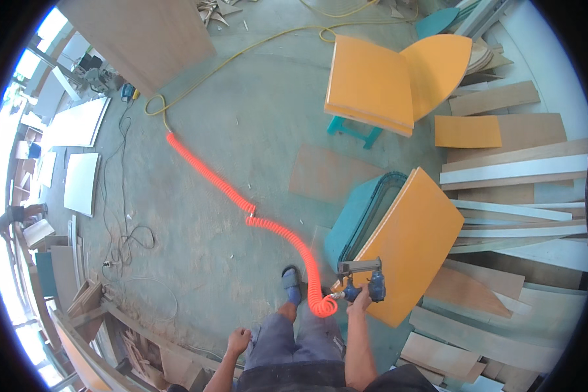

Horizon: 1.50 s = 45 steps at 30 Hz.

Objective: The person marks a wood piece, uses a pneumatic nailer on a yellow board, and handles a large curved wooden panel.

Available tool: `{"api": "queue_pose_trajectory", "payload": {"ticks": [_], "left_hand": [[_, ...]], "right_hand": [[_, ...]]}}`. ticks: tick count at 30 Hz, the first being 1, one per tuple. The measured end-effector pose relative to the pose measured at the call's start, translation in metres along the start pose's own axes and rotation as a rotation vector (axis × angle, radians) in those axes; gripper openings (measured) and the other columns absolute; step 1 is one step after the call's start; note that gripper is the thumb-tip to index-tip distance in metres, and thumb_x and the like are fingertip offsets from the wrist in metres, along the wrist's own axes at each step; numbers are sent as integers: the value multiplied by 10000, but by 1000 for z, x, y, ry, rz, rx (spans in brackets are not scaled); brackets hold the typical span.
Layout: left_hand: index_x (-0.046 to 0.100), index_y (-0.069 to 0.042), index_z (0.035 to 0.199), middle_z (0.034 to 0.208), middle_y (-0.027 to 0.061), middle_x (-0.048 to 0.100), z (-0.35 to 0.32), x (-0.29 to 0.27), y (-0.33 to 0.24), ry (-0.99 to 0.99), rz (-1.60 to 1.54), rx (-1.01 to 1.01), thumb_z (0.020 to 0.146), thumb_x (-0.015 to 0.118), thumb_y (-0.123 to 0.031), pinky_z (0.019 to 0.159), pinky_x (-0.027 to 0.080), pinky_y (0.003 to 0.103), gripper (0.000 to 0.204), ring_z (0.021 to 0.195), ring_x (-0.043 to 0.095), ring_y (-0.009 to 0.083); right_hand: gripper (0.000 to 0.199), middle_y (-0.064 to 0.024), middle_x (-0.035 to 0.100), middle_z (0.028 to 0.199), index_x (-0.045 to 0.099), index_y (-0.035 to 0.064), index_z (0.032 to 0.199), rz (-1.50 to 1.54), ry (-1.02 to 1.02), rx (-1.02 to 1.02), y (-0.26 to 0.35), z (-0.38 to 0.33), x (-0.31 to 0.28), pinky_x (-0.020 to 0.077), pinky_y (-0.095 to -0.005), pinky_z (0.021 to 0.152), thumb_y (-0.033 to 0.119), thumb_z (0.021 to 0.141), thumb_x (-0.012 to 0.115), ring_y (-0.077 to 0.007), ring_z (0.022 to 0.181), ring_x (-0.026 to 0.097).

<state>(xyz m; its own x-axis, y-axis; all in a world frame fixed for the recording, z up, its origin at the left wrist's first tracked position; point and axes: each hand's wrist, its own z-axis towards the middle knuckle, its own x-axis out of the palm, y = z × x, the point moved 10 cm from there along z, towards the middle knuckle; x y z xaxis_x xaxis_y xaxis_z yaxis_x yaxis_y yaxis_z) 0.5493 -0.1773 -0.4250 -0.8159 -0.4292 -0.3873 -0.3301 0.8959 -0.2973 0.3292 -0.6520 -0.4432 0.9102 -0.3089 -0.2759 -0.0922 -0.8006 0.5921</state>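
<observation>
Nailer [361, 277], blue w/ metal head, gripped tight in right hand [359, 302], nose at lower edge of smooth orange panel [415, 245] on curved teal frame [356, 219]. Coiled orange air hose [268, 225] snakes over dusty concrete. Left hand [238, 340] loosely curled, holds nothing.

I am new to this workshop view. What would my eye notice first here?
A bright orange coiled air hose snakes across the grey floor to the nail gun in the right hand. The gun meets an orange panel on a teal frame. The left hand hangs empty.
</observation>
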Motion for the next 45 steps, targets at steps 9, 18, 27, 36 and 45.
{"api": "queue_pose_trajectory", "payload": {"ticks": [9,18,27,36,45], "left_hand": [[707,36,1025,906,111,761,10,-58,-109,-57,-213,42,998,557,-260,731,558,328,333,808,717,187],[739,71,1010,1035,321,707,46,-38,-46,71,375,-231,983,499,-500,931,508,514,620,1060,676,468],[729,70,1045,1074,328,697,127,-58,-188,136,379,-381,988,478,-508,954,491,520,633,1118,651,471],[720,69,1079,1113,335,686,167,-95,-245,156,517,-349,993,457,-516,977,474,527,647,1176,626,474],[713,60,1109,1142,345,677,185,-171,-251,99,638,-356,1007,414,-522,990,459,529,662,1214,605,485]], "right_hand": [[428,-61,625,1089,611,49,1184,-14,489,-211,118,-5,228,533,-359,832,188,804,749,-189,986,614],[547,-170,654,1198,614,-61,1218,-425,360,-708,397,52,506,475,-407,959,367,900,736,-273,1103,611],[581,-227,687,1183,628,-66,1221,-435,276,-684,470,169,693,479,-450,964,425,917,696,-345,1104,659],[743,-292,691,1138,617,-96,1200,-691,155,-711,468,171,720,521,-478,961,592,921,645,-402,1084,690],[739,-163,686,896,586,-69,1140,-331,490,-549,424,137,639,560,-308,545,652,999,505,-207,619,699]]}}
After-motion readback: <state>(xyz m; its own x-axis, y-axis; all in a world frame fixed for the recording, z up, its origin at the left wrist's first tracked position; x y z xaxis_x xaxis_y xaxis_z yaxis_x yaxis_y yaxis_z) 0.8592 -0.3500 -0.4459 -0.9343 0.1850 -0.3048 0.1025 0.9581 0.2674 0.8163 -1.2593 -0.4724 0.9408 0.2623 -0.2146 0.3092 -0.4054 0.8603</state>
